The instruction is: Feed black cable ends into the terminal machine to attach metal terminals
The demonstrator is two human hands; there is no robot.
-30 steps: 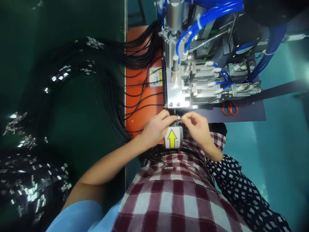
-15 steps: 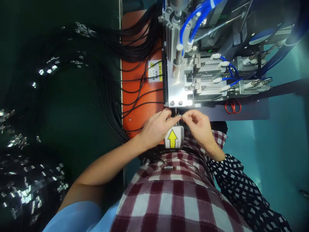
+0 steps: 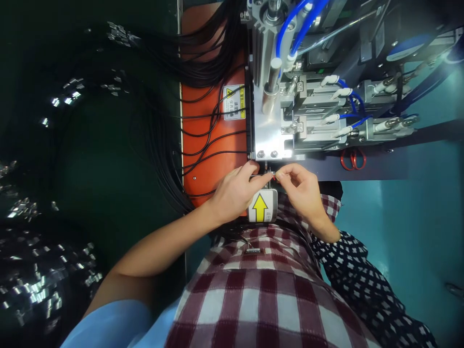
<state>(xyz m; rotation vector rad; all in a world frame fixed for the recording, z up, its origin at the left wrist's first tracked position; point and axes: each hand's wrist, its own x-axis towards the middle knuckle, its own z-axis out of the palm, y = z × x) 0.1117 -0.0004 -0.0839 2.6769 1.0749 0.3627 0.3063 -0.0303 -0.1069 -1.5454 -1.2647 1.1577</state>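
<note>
Both hands meet at the near edge of a metal machine [image 3: 268, 137]. My left hand [image 3: 235, 191] is closed, with thumb and forefinger reaching to the end of a black cable; most of that cable is hidden under the hand. Thin wires [image 3: 274, 176], one of them red, show between the fingertips of both hands. My right hand [image 3: 300, 191] pinches these wires from the right with thumb and forefinger. Just below the fingers is a white plate with a yellow arrow [image 3: 260, 208].
Black cables [image 3: 203, 67] cross the orange panel [image 3: 203, 176] to the machine's left. Bundles with shiny metal ends [image 3: 39, 285] lie farther left on a dark surface. Red-handled scissors [image 3: 353, 159] rest right of the hands. Blue air tubes [image 3: 353, 99] run over the cylinders.
The view has shifted slightly, so the machine sits a little farther right. My hands keep almost the same pose at the wires, with only a slight movement in the right hand.
</note>
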